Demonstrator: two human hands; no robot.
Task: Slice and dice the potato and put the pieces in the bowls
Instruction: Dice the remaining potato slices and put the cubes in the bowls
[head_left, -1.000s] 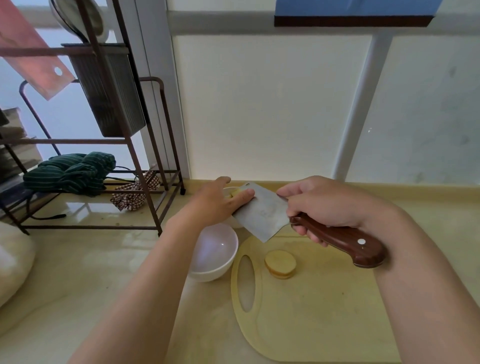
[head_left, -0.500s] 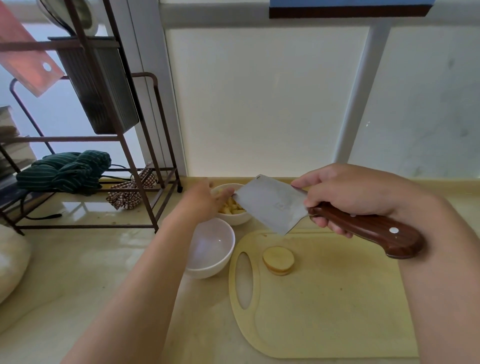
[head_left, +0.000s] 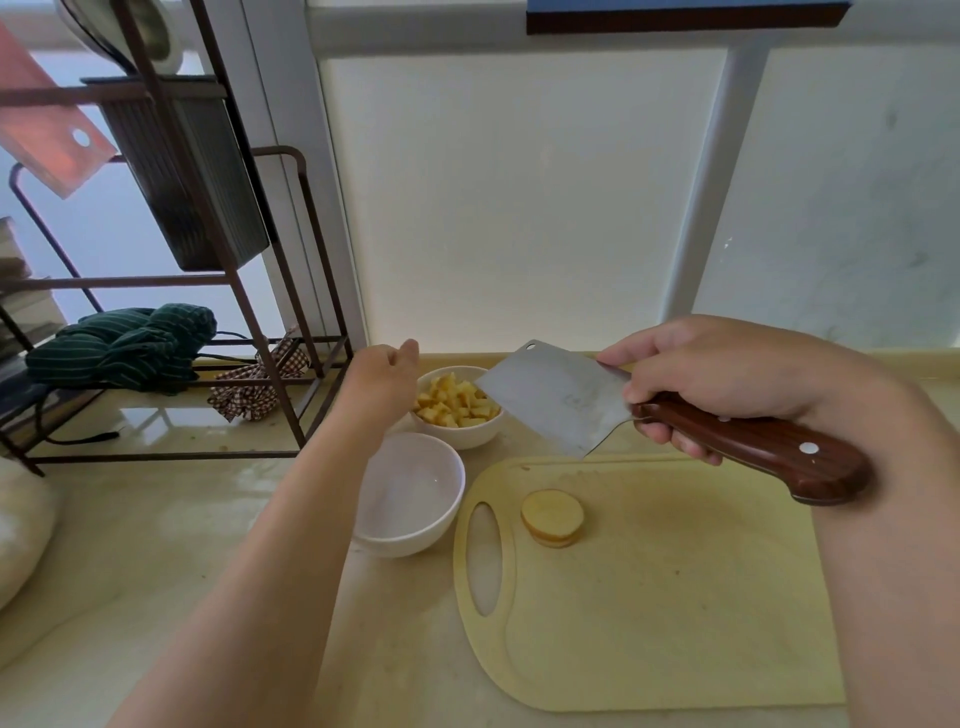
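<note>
My right hand (head_left: 727, 379) grips the brown wooden handle of a cleaver (head_left: 563, 397), its blade held in the air over the far bowl's right rim. That white far bowl (head_left: 467, 439) holds several diced potato pieces (head_left: 454, 402). My left hand (head_left: 387, 382) hovers just left of it, fingers loosely curled and holding nothing. A second white bowl (head_left: 415, 535) stands nearer, with nothing in it. A small stack of round potato slices (head_left: 551, 517) lies on the yellow cutting board (head_left: 675, 597).
A brown metal rack (head_left: 249, 332) stands at the left with a dark container, a green striped cloth (head_left: 124, 345) and a checked cloth (head_left: 254, 387). A white wall rises right behind the counter. A pale sack (head_left: 15, 535) lies at the far left edge.
My left hand left the cleaver blade and drew back to the left of the far bowl. The cleaver moved right and now uncovers the diced potato in the bowl.
</note>
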